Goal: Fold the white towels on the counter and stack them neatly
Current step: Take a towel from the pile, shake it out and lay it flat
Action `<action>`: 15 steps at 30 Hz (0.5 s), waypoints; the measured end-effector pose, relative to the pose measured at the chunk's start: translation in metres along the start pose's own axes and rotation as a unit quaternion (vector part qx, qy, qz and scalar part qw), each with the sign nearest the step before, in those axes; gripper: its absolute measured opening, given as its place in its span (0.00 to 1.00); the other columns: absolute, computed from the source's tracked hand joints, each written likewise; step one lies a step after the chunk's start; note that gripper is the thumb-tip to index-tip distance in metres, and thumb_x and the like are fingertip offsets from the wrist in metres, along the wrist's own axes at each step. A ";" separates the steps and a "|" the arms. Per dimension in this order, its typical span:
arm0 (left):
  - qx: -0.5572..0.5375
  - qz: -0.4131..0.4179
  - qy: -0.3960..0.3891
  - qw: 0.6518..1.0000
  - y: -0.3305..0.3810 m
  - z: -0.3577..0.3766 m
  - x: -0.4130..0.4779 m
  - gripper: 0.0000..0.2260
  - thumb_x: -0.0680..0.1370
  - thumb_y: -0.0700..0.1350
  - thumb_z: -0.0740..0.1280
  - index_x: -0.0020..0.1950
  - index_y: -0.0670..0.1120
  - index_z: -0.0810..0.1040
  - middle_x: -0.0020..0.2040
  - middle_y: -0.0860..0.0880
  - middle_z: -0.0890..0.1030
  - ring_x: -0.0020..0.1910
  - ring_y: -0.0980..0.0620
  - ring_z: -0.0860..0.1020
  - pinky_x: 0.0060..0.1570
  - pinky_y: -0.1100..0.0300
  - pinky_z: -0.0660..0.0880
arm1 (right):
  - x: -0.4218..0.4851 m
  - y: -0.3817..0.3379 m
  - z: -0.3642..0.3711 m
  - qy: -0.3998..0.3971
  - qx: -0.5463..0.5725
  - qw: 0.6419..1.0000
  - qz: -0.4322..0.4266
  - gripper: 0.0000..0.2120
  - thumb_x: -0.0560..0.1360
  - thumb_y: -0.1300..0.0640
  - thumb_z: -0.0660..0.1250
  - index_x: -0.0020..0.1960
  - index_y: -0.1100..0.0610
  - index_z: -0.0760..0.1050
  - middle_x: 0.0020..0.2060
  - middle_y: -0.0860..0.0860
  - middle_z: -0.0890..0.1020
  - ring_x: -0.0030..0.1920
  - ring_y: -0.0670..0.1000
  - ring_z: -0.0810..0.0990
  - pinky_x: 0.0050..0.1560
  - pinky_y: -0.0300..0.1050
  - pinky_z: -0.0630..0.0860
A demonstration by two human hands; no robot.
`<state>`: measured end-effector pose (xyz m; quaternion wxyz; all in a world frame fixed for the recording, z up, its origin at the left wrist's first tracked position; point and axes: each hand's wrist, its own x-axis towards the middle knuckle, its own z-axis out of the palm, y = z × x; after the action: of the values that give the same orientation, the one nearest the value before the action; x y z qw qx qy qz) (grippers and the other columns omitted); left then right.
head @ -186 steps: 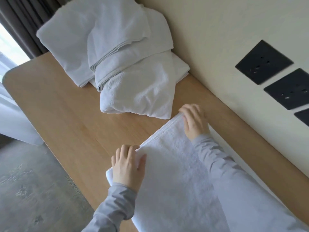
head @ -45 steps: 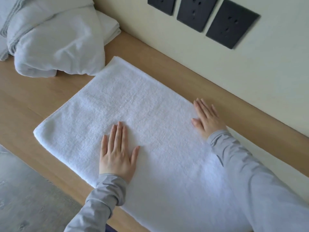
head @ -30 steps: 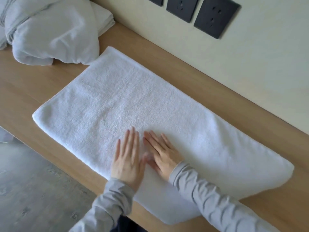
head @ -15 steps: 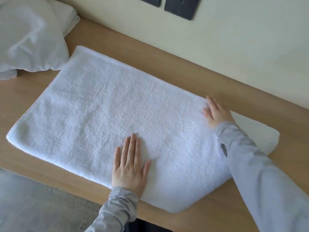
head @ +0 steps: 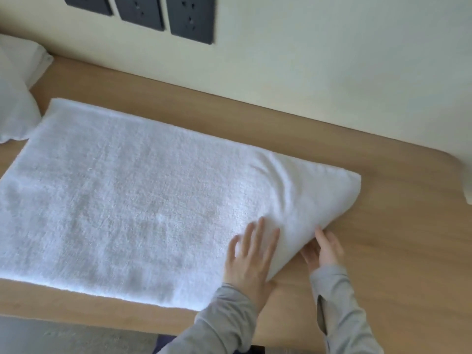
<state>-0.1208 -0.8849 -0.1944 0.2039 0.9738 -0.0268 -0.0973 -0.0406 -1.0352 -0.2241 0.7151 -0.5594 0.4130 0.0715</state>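
Two hands work at the right end of a thick white terry towel (head: 143, 200) that lies spread along the light wooden worktop (head: 398, 251), parallel to the cream wall (head: 332, 60). The left hand (head: 249, 261) lies flat with fingers spread on the towel's near right corner, gripping nothing. The right hand (head: 323, 251) is tucked against the towel's slanting right edge; its fingers reach under the cloth and are partly hidden, so whether its grip closes on the fabric cannot be told. The frame is motion-blurred. A heap of other white towels (head: 15, 98) is cut off at the left edge, touching the spread towel's far corner. Three black wall sockets (head: 189, 19) are clipped by the top edge.
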 end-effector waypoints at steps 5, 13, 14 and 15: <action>-0.193 0.002 0.060 0.979 -0.028 -0.004 0.012 0.34 0.65 0.42 0.74 0.71 0.46 0.68 0.65 0.44 0.75 0.61 0.46 0.75 0.54 0.55 0.76 | -0.009 -0.018 0.023 -0.046 -0.004 0.998 -0.045 0.22 0.74 0.61 0.67 0.67 0.61 0.67 0.58 0.58 0.77 0.56 0.56 0.78 0.42 0.46 0.80; -0.560 -0.139 -0.043 0.815 -0.106 -0.054 0.041 0.14 0.61 0.53 0.75 0.46 0.56 0.83 0.41 0.54 0.85 0.42 0.58 0.82 0.37 0.68 0.76 | -0.032 -0.035 0.068 -0.094 -0.165 0.935 -0.300 0.20 0.71 0.63 0.71 0.59 0.52 0.71 0.58 0.47 0.76 0.59 0.43 0.74 0.59 0.43 0.70; -0.582 -0.149 -0.047 0.798 -0.112 -0.055 0.042 0.15 0.60 0.54 0.76 0.45 0.54 0.84 0.41 0.52 0.85 0.42 0.56 0.83 0.37 0.65 0.76 | -0.032 -0.033 0.073 -0.081 -0.165 0.937 -0.296 0.22 0.71 0.62 0.71 0.62 0.53 0.69 0.59 0.47 0.75 0.61 0.45 0.72 0.59 0.44 0.70; -0.606 -0.163 -0.053 0.777 -0.118 -0.055 0.042 0.17 0.59 0.55 0.76 0.45 0.52 0.85 0.41 0.50 0.85 0.42 0.53 0.83 0.37 0.62 0.77 | -0.031 -0.031 0.078 -0.072 -0.166 0.943 -0.280 0.25 0.71 0.61 0.72 0.64 0.54 0.67 0.61 0.48 0.73 0.62 0.46 0.71 0.59 0.44 0.69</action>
<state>-0.0667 -0.7591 -0.2001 0.7310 0.6323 0.1858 -0.1771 -0.0033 -0.9687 -0.1773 0.6308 -0.7567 0.1697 -0.0240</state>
